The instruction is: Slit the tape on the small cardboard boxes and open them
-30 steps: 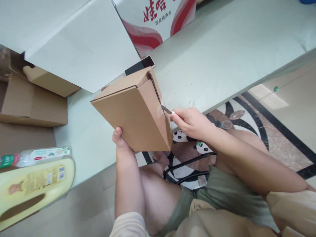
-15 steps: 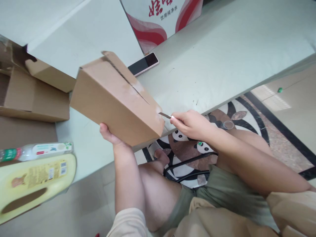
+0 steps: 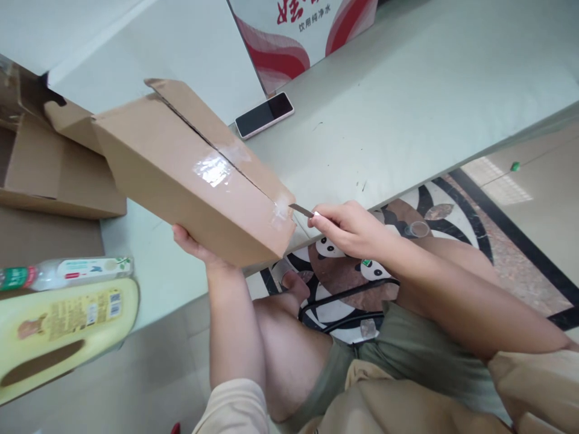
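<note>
A brown cardboard box (image 3: 181,187) is held tilted over the table's near edge, its seam side turned up and to the right. Clear tape (image 3: 215,170) shines on that side, and the seam stands slightly parted toward the far end. My left hand (image 3: 203,250) grips the box from below, with most of its fingers hidden under it. In my right hand (image 3: 341,226) is a thin blade (image 3: 301,210), pinched between thumb and fingers; its handle is hidden in the fist. The blade's tip is at the near end of the box, by the seam; whether it touches I cannot tell.
A phone (image 3: 265,114) lies on the pale table (image 3: 407,108) behind the box. Farther back stand a white-and-red carton (image 3: 298,45) and a large white box (image 3: 181,54). At left are an open cardboard box (image 3: 63,175), a plastic bottle (image 3: 85,269) and a yellow jug (image 3: 104,313).
The box has turned, its far end swinging left, and its taped side now shows more broadly. The phone is more fully uncovered. My right hand and the blade have hardly moved.
</note>
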`<state>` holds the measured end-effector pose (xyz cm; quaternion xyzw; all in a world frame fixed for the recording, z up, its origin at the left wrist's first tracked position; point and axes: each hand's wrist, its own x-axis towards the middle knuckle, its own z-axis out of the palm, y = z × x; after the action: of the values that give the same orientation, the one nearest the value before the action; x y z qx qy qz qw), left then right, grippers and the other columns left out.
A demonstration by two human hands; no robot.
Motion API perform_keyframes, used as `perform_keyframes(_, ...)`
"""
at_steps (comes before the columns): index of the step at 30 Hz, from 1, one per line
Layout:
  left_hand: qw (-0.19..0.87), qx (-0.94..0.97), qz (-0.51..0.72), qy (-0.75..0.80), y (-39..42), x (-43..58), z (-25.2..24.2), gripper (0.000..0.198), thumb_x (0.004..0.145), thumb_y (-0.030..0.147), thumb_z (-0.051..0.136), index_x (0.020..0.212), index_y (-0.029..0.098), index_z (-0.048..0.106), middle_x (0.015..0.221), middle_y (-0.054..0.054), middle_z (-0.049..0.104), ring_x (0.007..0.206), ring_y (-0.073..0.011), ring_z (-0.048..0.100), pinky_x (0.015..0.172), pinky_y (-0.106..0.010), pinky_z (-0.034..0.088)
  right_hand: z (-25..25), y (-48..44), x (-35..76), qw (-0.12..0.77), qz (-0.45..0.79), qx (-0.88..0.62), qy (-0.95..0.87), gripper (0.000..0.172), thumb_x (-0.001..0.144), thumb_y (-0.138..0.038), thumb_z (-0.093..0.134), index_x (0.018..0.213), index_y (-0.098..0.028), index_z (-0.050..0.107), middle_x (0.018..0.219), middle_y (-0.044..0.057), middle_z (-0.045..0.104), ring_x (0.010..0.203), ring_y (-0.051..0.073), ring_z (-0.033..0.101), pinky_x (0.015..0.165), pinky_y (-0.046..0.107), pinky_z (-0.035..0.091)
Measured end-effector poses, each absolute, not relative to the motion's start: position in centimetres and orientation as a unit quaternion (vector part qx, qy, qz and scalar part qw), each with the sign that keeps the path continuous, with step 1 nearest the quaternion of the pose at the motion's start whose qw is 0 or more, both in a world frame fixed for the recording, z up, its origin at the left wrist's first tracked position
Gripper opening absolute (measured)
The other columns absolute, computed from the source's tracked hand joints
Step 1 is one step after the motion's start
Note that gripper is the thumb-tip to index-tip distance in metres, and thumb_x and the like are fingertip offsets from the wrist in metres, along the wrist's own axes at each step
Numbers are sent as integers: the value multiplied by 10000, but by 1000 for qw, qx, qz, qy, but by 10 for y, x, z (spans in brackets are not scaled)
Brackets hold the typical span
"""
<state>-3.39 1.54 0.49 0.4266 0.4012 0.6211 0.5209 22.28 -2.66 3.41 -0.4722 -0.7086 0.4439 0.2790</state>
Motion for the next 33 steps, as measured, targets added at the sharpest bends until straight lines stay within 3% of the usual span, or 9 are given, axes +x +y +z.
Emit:
perform_keyframes(3,497,414,672,359,14,-32,4,537,790,728,562,1007,243,641,1149,-20,732,1312,-304,575,1010,-361,514,33,-26,222,275,445,-471,-711,389,981,-440,354,742,-190,530,544,-48,388,538,100,388,600,277,270)
perform_keyframes(6,504,405,665,374,13,-30,3,576,767,741,587,1056,245,631,1119,-39,744,1234,-307,625,973,-376,531,31,-26,222,269,444,-470,-714,390,983,-449,349,730,-197,505,540,-52,375,529,97,374,597,275,261)
perform_keyframes(14,508,419,668,346,17,-42,-8,496,805,673,602,1034,235,649,1135,-25,743,1347,-284,564,1030,-344,510,31,-26,222,241,436,-495,-712,373,984,-428,345,691,-208,413,546,-42,389,544,99,356,609,284,239)
perform_keyframes(19,499,368,708,338,17,-36,-7,547,805,653,598,1115,211,686,1176,-70,733,1283,-309,608,1050,-407,519,30,-25,222,214,429,-502,-720,377,978,-439,328,683,-211,382,543,-37,383,543,106,356,605,282,237)
perform_keyframes(26,496,369,711,336,17,-41,-12,564,796,641,586,1146,212,696,1224,-85,721,1283,-321,601,1077,-444,506,32,-26,224,137,405,-510,-747,355,984,-434,332,731,-210,439,556,-28,376,550,118,332,623,296,205)
perform_keyframes(33,526,350,684,364,15,-39,-13,577,692,575,712,1125,194,709,1123,-102,766,1207,-334,649,985,-438,544,34,-24,222,20,333,-550,-766,392,1011,-414,307,863,-215,610,643,29,534,604,160,376,624,307,184)
